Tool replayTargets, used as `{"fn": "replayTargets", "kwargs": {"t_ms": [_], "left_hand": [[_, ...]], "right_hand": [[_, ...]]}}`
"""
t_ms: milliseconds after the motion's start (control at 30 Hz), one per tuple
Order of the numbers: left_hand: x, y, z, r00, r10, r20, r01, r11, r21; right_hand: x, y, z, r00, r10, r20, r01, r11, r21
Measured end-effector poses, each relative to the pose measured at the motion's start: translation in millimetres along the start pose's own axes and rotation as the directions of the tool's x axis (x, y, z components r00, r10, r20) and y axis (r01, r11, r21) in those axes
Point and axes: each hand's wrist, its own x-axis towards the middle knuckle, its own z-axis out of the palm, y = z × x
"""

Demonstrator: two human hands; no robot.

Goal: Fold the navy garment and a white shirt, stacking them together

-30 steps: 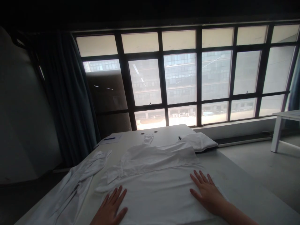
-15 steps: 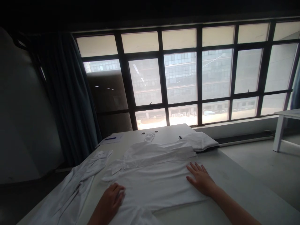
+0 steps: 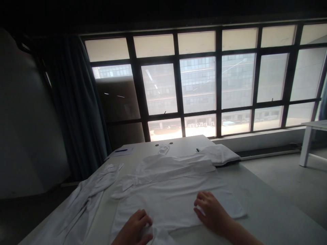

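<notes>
Left hand [image 3: 134,228] gathering the near hem of a white shirt [image 3: 166,200], fingers closed on the cloth; right hand [image 3: 211,212] on its lower edge, fingers curled narrow, grip unclear; shirt flat on a white table [image 3: 268,200], a rumpled white garment [image 3: 84,200] alongside, a folded white cloth [image 3: 219,153] beyond, a window [image 3: 199,81] behind.

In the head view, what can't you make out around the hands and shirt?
Left hand: bottom edge cuts it off; its fingers hide any pinch on the cloth.
Right hand: curled fingers hide what's beneath.
Shirt: bottom edge cuts off its near end.
Small white item on the far table end: too small to identify.
</notes>
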Motion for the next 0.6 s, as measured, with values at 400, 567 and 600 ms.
{"fn": "replayTargets", "kwargs": {"t_ms": [400,567,600], "left_hand": [[-2,-4,1.9,0.999,0.011,-0.039,-0.014,0.997,-0.076],[-1,-2,-1.1,0.999,0.017,-0.030,-0.019,0.997,-0.077],[-1,-3,-1.9,0.999,0.012,-0.030,-0.015,0.997,-0.082]], "right_hand": [[-3,-59,157,0.927,-0.376,-0.001,0.375,0.925,-0.064],[4,-60,72,0.996,-0.086,0.022,0.067,0.889,0.453],[9,-54,50,0.998,0.044,-0.041,-0.015,0.851,0.525]]}}
